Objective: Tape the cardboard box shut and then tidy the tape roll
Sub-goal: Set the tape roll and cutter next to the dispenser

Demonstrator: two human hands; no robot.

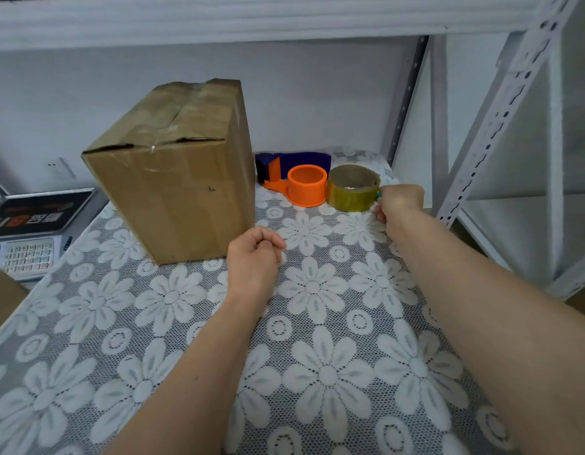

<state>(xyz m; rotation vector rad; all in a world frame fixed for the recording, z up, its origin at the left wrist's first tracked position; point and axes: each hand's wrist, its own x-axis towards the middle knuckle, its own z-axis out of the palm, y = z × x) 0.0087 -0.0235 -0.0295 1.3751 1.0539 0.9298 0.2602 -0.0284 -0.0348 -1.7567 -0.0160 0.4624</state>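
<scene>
- Clearly, the cardboard box (176,165) stands upright at the back left of the table, its top flaps folded down with glossy tape across the seam; the near flap edges gape a little at the front rim.
- Just right of the box, well clear of it, the tape roll (351,188) of brownish clear tape sits on its flat side, touching an orange tape dispenser (305,188) with a dark purple block (294,160) behind.
- At the roll's right side, the right hand (399,201) has its fingers curled in against the roll; something small and teal shows at the fingertips, and whether they pinch the roll itself or only that piece I cannot tell.
- Near the box's front corner, the left hand (255,254) hovers over the cloth, fingers loosely curled, holding nothing.
- Under everything lies a white floral lace tablecloth (317,356); a weighing scale (31,231) sits off to the left, and a metal shelf upright (406,96) rises behind the roll.
- Risk, as I judge it: a sideways tug could shove the dispenser along the cloth, and a loose tape end might stick back on itself or snag the lace.
</scene>
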